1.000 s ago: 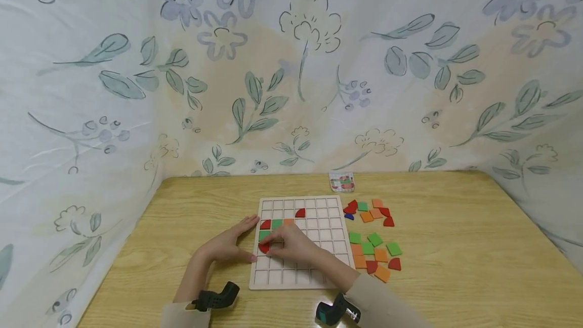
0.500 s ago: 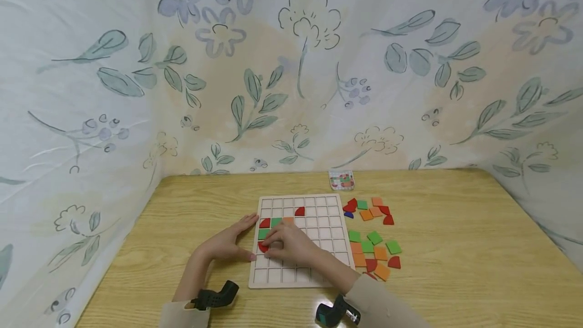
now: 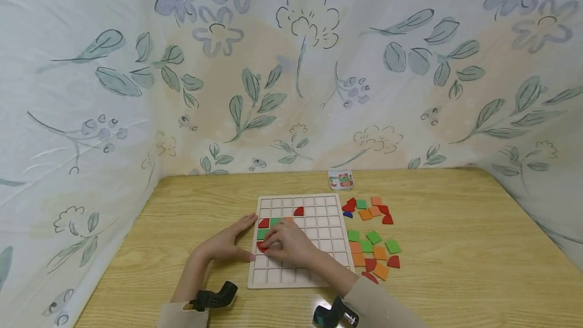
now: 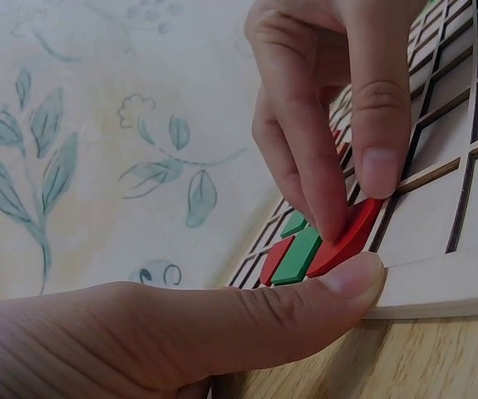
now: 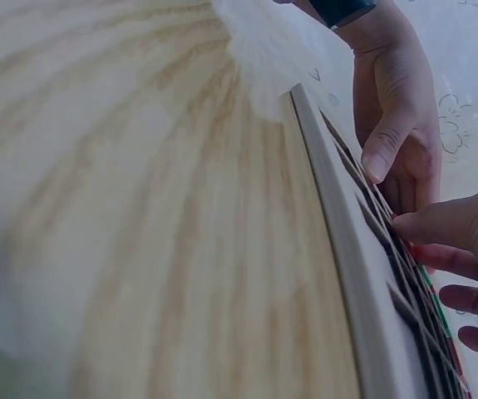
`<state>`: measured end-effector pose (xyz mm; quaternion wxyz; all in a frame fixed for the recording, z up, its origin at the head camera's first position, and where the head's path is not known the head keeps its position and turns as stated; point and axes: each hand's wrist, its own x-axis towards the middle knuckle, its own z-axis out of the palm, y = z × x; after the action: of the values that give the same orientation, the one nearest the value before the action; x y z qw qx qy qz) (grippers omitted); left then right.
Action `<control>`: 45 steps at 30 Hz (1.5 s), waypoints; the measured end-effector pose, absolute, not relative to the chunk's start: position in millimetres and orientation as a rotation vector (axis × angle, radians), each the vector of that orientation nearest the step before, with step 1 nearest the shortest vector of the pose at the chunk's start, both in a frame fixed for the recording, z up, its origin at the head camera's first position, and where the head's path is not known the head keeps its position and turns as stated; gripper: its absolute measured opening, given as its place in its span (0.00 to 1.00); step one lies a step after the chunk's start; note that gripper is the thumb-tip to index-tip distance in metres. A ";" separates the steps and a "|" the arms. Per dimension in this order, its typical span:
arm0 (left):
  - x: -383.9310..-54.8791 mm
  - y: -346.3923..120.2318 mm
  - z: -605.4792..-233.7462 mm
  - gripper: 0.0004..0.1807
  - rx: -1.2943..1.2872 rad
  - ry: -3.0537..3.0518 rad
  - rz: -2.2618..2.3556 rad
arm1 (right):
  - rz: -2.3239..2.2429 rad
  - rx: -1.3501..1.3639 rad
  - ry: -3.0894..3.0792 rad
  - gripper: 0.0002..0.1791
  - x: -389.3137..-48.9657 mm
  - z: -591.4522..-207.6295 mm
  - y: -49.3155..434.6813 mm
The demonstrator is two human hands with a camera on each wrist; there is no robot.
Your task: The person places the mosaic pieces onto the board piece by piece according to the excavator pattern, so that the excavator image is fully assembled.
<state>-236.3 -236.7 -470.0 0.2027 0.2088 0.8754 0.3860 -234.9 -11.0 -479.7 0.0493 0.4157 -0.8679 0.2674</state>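
Observation:
My right hand [image 3: 291, 244] reaches over the left side of a gridded wooden board [image 3: 337, 232]. Its thumb and index finger pinch a red curved-edge tile [image 4: 351, 237] at a cell by the board's left edge. In the head view the fingers partly cover this red tile [image 3: 260, 248]. Against that same edge rests my left hand [image 3: 227, 244], fingers spread, with its thumb [image 4: 355, 274] right beside the red tile. Just beyond sit a green tile [image 3: 262, 235] and a red quarter-circle tile [image 3: 263, 223]. Another green tile [image 3: 275, 222] and an orange tile [image 3: 287, 219] continue that row.
A lone red quarter-circle tile [image 3: 298, 211] lies farther back on the board. Right of the board are several loose tiles, among them green squares [image 3: 373, 237], orange squares [image 3: 381, 271] and a blue piece [image 3: 348, 214]. A small patterned card [image 3: 340, 179] lies behind the board.
The right fingers shift slightly on the red tile, the index finger drawing back a little. Beside the right sleeve, a loose red tile has come into sight. The left hand stays in place.

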 end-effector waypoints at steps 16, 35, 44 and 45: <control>-235.9 -232.7 -470.4 0.53 0.533 2.476 1.034 | 1.418 1.183 -2.703 0.14 -226.4 -463.2 41.2; -237.4 -235.6 -471.5 0.54 0.573 2.483 1.044 | 1.271 0.679 -2.720 0.15 -214.9 -455.9 189.9; -237.3 -233.9 -471.2 0.54 0.571 2.476 1.042 | 1.186 0.683 -2.779 0.13 -198.9 -460.3 224.4; -237.4 -233.6 -471.7 0.54 0.571 2.472 1.043 | 1.168 0.698 -2.789 0.12 -196.4 -461.8 227.3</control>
<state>-237.4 -233.6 -471.7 0.1978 0.2040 0.8834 0.3727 -196.4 227.3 -461.8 0.0192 0.2248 -0.8985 0.3765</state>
